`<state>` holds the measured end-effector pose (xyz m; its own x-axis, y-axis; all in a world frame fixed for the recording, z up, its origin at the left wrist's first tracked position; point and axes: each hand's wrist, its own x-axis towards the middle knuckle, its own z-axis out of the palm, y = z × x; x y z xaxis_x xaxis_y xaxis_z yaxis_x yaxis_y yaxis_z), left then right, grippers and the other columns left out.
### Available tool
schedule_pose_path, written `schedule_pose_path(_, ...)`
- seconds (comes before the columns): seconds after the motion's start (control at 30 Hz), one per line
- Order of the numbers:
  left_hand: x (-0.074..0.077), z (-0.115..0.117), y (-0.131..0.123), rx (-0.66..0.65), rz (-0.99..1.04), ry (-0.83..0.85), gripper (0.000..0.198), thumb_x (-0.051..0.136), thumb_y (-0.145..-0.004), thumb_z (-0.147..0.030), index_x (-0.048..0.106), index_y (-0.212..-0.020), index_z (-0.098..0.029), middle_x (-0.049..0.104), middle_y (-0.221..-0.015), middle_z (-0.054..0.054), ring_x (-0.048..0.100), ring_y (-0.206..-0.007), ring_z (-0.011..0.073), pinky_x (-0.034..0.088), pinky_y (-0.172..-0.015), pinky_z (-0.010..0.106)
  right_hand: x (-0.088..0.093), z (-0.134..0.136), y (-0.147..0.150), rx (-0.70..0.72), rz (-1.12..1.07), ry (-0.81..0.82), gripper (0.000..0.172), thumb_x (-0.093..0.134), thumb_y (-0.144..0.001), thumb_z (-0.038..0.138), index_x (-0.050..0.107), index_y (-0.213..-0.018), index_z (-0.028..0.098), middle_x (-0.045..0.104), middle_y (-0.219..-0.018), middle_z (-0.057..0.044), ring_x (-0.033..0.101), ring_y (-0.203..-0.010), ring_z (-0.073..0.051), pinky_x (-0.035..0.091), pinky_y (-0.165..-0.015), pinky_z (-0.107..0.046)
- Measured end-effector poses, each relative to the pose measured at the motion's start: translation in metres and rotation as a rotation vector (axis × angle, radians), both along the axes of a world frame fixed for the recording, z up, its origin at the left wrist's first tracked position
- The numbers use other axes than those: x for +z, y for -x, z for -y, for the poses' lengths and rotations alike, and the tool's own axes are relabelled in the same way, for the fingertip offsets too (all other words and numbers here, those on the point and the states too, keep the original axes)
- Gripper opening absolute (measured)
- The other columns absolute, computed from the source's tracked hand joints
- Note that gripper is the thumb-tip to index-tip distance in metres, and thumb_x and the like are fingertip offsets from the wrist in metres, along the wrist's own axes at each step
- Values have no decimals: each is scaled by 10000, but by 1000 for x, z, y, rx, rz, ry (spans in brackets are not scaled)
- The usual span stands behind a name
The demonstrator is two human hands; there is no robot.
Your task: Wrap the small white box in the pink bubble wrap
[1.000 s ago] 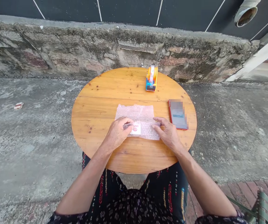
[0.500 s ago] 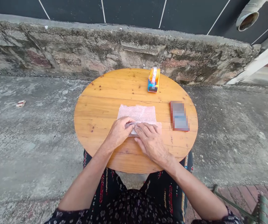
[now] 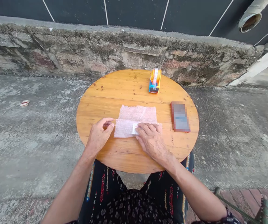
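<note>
A sheet of clear, pinkish bubble wrap (image 3: 138, 112) lies on the round wooden table (image 3: 122, 158), its near part folded over in a flat strip. A small white item (image 3: 134, 128) shows at the strip's middle, partly covered by my right fingers; its kind I cannot make out. My right hand (image 3: 151, 138) rests flat on the strip's right part, fingers stretched over the wrap and the white item. Just off the strip's left end is my left hand (image 3: 100, 132), thumb and fingers curved and apart, with nothing visible between them.
A yellow and blue tape dispenser (image 3: 155, 81) with a roll of tape stands at the table's far side. On the right lies a red-edged box (image 3: 180, 116), its top blurred. Behind the table runs a low stone wall (image 3: 89, 53). A green metal chair (image 3: 264, 211) is at lower right.
My left hand has moved left, off the folded bubble wrap, uncovering its left part and the white item. My right hand has stayed on the wrap. The view has shifted slightly.
</note>
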<state>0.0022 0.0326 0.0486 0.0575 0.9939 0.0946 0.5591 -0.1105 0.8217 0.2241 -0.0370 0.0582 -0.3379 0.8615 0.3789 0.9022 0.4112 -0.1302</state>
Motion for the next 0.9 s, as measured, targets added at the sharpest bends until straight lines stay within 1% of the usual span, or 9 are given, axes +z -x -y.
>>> schedule_pose_path(0.07, -3, 11, 10, 63, 46, 26, 319, 579, -810, -390, 654, -1034, -176, 686, -930, 50, 635, -869, 192, 501, -825, 311, -1, 0, 0, 4, 3, -13, 212, 510, -933, 201, 566, -1136, 178, 620, -1247, -91, 526, -1114, -250, 329, -953, -435)
schedule_pose_path(0.13, -5, 23, 19, 70, 103, 95, 373, 604, -795, -445, 646, -1042, -169, 677, -934, 58, 633, -851, 189, 510, -792, 308, -1, 0, -1, 7, 8, -24, 217, 517, -928, 193, 566, -1139, 175, 621, -1245, -91, 529, -1107, -246, 329, -951, -430)
schedule_pose_path(0.27, 0, 36, 30, -39, 264, 361, 517, 644, -757, -522, 593, -1107, -145, 678, -900, 80, 633, -752, 180, 521, -626, 282, 0, 0, -1, 3, 23, -26, 218, 523, -924, 188, 571, -1136, 171, 622, -1241, -90, 529, -1105, -246, 326, -952, -427)
schedule_pose_path(0.4, 8, 32, 25, -155, 362, 613, 625, 684, -743, -525, 509, -1222, -164, 704, -893, 98, 667, -696, 179, 542, -577, 275, -1, -1, -1, 3, 26, -26, 234, 533, -922, 195, 568, -1151, 167, 615, -1255, -86, 523, -1111, -247, 326, -951, -424)
schedule_pose_path(0.47, 10, 27, 19, -164, 385, 694, 632, 702, -744, -504, 482, -1237, -175, 714, -873, 103, 678, -665, 177, 544, -553, 264, -2, -1, -1, 4, 23, -27, 232, 529, -924, 193, 569, -1151, 167, 616, -1251, -88, 522, -1111, -246, 323, -954, -423)
schedule_pose_path(0.53, 10, 23, 13, -142, 425, 756, 580, 712, -747, -478, 494, -1187, -169, 721, -854, 110, 687, -651, 177, 545, -535, 250, -3, -1, -1, 6, 18, -30, 221, 523, -926, 189, 573, -1141, 166, 621, -1242, -89, 521, -1110, -244, 322, -956, -421)
schedule_pose_path(0.63, 9, 18, 7, -123, 476, 808, 439, 730, -737, -441, 558, -1014, -146, 722, -886, 126, 705, -694, 191, 563, -541, 246, -4, -2, -1, 10, 7, -37, 203, 521, -927, 189, 581, -1120, 167, 627, -1230, -90, 523, -1107, -243, 320, -956, -420)
schedule_pose_path(0.73, 13, 15, 1, -118, 493, 791, 367, 770, -697, -386, 601, -891, -125, 712, -945, 126, 712, -758, 203, 578, -548, 240, -5, -2, -2, 13, 1, -45, 201, 537, -920, 193, 585, -1113, 171, 630, -1225, -89, 527, -1096, -243, 318, -947, -422)
schedule_pose_path(0.9, 21, 12, -18, -65, 510, 705, 309, 776, -686, -286, 658, -905, -102, 706, -950, 113, 709, -777, 199, 573, -511, 217, -7, -4, -3, 14, -4, -62, 202, 565, -904, 201, 586, -1103, 167, 633, -1216, -87, 523, -1092, -248, 311, -948, -427)
